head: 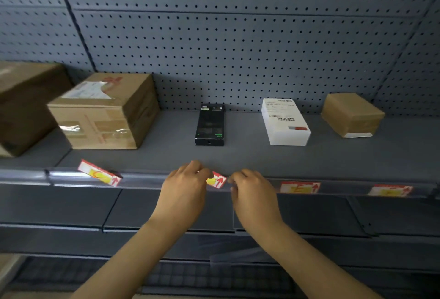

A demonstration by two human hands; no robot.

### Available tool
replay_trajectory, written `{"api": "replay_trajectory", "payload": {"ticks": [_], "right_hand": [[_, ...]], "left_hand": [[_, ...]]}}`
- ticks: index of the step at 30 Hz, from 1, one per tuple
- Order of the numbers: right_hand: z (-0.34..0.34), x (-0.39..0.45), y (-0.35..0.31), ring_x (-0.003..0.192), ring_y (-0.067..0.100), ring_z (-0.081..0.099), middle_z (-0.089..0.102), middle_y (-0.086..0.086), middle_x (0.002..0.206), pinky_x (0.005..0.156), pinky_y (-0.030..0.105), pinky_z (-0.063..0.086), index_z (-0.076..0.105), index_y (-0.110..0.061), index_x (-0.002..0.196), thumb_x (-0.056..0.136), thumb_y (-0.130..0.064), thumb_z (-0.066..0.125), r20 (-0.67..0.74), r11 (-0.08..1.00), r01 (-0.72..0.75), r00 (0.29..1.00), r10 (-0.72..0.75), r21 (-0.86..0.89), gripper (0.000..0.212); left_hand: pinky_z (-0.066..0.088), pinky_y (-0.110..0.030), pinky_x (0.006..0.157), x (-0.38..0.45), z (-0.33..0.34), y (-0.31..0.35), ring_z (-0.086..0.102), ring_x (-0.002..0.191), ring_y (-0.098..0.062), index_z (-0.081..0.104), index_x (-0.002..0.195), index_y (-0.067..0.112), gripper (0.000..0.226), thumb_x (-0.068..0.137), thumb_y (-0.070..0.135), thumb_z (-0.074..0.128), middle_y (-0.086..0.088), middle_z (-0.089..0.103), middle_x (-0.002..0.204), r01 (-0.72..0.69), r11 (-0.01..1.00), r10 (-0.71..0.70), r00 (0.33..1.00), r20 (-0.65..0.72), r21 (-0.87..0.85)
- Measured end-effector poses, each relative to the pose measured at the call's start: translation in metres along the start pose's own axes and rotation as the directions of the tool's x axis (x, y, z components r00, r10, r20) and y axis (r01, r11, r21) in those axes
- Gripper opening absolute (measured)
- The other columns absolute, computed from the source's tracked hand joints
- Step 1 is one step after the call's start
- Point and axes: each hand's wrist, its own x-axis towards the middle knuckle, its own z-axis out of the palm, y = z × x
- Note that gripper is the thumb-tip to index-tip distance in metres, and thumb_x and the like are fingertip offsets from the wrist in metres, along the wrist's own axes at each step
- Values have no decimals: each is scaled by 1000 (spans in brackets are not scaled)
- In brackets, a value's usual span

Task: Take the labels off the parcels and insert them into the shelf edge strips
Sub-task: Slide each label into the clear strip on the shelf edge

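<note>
Grey shelf edge strip (142, 181), left hand (184, 185) grip pinching label (217, 179), right hand (252, 190) curled beside it, grip unclear

Left hand (184, 185) pinches a red-and-yellow label (217, 179) at the shelf edge strip (142, 178); right hand (252, 191) curls just beside it

In front of you a grey pegboard back panel (238, 44) rises behind the shelf, dotted with rows of small holes; below you, a lower shelf (166, 213) juts forward, with dark grid flooring (214, 277) under it
</note>
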Motion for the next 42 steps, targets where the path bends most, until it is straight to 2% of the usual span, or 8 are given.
{"api": "replay_trajectory", "payload": {"ticks": [4, 9, 13, 17, 22, 26, 31, 42], "right_hand": [[14, 8, -26, 87, 21, 62, 68, 5, 98, 70, 33, 54, 66, -14, 102, 86, -19, 66, -58, 996, -84, 995, 82, -26, 16], [22, 12, -36, 83, 22, 62, 68, 6, 94, 67, 35, 53, 66, -13, 97, 87, -21, 65, -96, 986, -151, 985, 145, -65, 13], [21, 14, -36, 79, 23, 62, 69, 8, 90, 64, 35, 52, 67, -11, 92, 84, -18, 69, -91, 987, -143, 986, 137, -70, 11], [18, 17, -33, 80, 23, 59, 67, 8, 88, 64, 36, 50, 67, -9, 87, 83, -11, 69, -62, 993, -97, 994, 93, -65, 4], [20, 18, -34, 81, 23, 55, 62, 7, 89, 66, 36, 47, 64, -10, 85, 83, -4, 65, -31, 991, -55, 998, 52, -121, 6], [19, 18, -33, 80, 22, 54, 60, 6, 91, 67, 34, 46, 63, -11, 86, 80, 4, 62, 8, 985, -15, 1000, 17, -173, 16], [18, 20, -30, 87, 20, 54, 59, 5, 98, 72, 32, 48, 62, -12, 97, 86, 0, 58, 56, 981, 24, 998, -14, -193, 17], [18, 21, -26, 86, 19, 55, 59, 5, 97, 73, 31, 50, 65, -12, 97, 89, -2, 53, 108, 983, 29, 994, -9, -182, 17]], "left_hand": [[53, -41, 66, 1, -5, -34, 65, 80, -33, 69, 98, 10, 28, 74, -6, 68, -12, 67, 101, -7, 996, 5, 1000, -22, -85], [46, -33, 87, 6, 2, -53, 57, 104, -26, 54, 126, 19, 42, 87, 4, 54, -4, 56, 126, -81, 991, 80, 997, -11, -110], [48, -31, 83, 10, 5, -56, 57, 101, -24, 55, 124, 18, 40, 87, 4, 57, -5, 56, 120, -94, 984, 92, 996, -19, -150], [41, -27, 66, 10, 8, -57, 58, 92, -24, 60, 109, 18, 25, 89, 6, 53, -5, 59, 106, -76, 990, 73, 997, -27, -117], [37, -27, 60, 10, 11, -59, 61, 84, -25, 65, 98, 17, 20, 86, 4, 55, -4, 63, 95, -41, 997, 40, 999, -22, -64], [40, -27, 62, 9, 16, -62, 62, 88, -24, 65, 101, 19, 23, 88, 5, 54, -3, 66, 98, -14, 998, 14, 1000, 4, -53], [47, -29, 72, 4, 22, -63, 61, 96, -21, 63, 111, 22, 28, 90, 7, 51, 0, 66, 106, 1, 998, -1, 1000, 11, -60], [46, -27, 69, 2, 25, -62, 61, 95, -22, 66, 111, 25, 36, 86, 3, 51, 0, 65, 105, 17, 998, -16, 1000, 18, -57]]}}
